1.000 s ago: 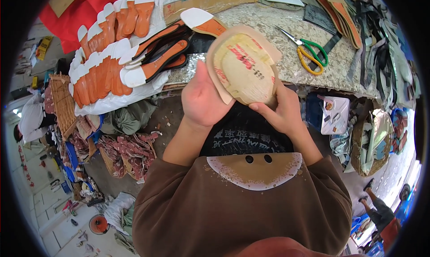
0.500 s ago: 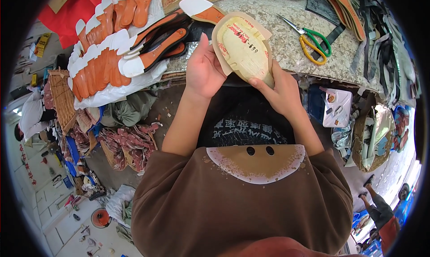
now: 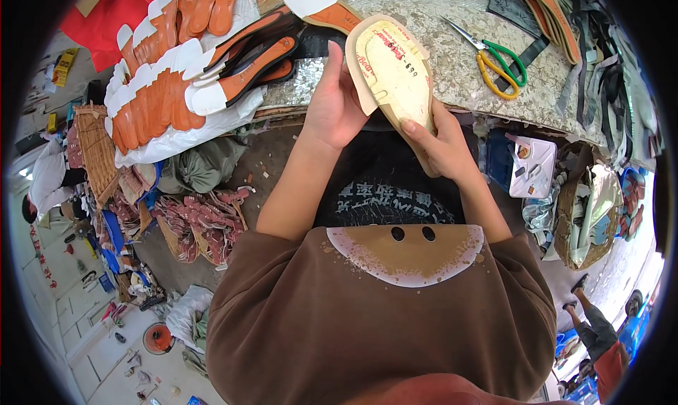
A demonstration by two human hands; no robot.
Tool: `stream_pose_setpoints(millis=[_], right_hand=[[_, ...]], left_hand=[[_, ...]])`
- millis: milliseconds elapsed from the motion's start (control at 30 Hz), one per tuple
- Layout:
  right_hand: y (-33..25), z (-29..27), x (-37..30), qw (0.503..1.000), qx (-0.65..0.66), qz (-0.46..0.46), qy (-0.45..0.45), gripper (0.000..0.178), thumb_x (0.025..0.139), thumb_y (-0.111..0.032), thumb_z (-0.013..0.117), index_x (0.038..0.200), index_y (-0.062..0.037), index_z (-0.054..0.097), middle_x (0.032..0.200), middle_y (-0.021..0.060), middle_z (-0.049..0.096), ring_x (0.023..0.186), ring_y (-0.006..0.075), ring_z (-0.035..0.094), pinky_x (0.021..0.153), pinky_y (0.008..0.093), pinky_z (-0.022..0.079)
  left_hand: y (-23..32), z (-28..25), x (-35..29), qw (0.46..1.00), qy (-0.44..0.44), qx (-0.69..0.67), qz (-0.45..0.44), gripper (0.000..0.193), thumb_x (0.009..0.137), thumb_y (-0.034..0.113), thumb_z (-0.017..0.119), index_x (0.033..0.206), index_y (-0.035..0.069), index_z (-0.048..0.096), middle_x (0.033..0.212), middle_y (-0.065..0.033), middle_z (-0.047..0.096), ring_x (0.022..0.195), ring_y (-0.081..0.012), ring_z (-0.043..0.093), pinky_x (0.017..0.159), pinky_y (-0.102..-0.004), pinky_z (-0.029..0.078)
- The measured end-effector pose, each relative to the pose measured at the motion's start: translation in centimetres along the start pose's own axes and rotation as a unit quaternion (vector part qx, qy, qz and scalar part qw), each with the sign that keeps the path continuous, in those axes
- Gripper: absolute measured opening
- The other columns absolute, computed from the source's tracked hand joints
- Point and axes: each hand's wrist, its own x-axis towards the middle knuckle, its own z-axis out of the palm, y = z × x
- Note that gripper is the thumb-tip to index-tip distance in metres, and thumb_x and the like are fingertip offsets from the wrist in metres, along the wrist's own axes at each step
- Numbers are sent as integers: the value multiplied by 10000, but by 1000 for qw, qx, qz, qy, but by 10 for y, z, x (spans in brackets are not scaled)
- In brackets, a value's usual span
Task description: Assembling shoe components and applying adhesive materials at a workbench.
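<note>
Over the bench's near edge I hold a pale yellow insole point(image 3: 395, 69) with a beige layer showing around its broad toe end and red and black marks on its face. My right hand point(image 3: 446, 142) is closed on its narrower part, thumb on top and fingers beneath the right edge. My left hand point(image 3: 335, 107) supports the toe's left side, its thumb raised and its other fingers mostly hidden behind the piece. Just beyond the toe lies an orange insole with a white toe point(image 3: 321, 8). Scissors point(image 3: 494, 60) with green and yellow handles lie on the bench to the right.
Rows of orange-and-white insoles point(image 3: 159, 98) cover the bench's left side. Dark straps point(image 3: 586, 59) hang over its right end. A pale tray point(image 3: 533, 166) and a basket of scraps point(image 3: 585, 218) stand below right. Patterned red pieces point(image 3: 201, 225) are heaped at lower left.
The insole has turned steeper, its toe shifting slightly right, and its narrow end now shows below my right thumb. My left hand has moved a little to the right with it.
</note>
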Motion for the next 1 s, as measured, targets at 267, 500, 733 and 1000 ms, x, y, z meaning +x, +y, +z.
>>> stream_pose_setpoints(millis=[267, 500, 733, 1000], right_hand=[[11, -2, 2, 997, 45, 51, -46, 618, 919, -281, 641, 1372, 77, 419, 1262, 126, 559, 1140, 154, 514, 991, 289, 399], [15, -6, 1, 982, 156, 69, -76, 649, 917, -332, 638, 1395, 45, 411, 1204, 75, 572, 1043, 112, 540, 903, 253, 442], [20, -5, 1, 975, 182, 92, -90, 671, 915, -351, 621, 1417, 31, 394, 1201, 63, 559, 1039, 94, 515, 875, 230, 423], [29, -7, 3, 817, 528, 83, -215, 536, 935, -608, 443, 953, -74, 480, 579, -20, 363, 437, 88, 332, 468, 239, 261]], left_hand=[[3, -11, 0, 995, -58, -73, -46, 699, 986, 581, 387, 1447, 56, 394, 1440, -118, 480, 1324, -277, 467, 1106, -459, 375], [-5, -7, 1, 999, -41, 16, -9, 702, 983, 573, 405, 1467, 66, 359, 1456, -112, 456, 1331, -265, 459, 1107, -437, 381], [-3, -8, 1, 999, 28, -23, -2, 317, 1001, 277, 489, 1143, 16, 601, 1081, -73, 675, 977, -181, 657, 851, -355, 549], [-10, -19, 3, 1000, 11, -4, -6, 234, 956, 148, 489, 1092, -8, 598, 1051, -118, 682, 990, -234, 661, 900, -396, 527]])
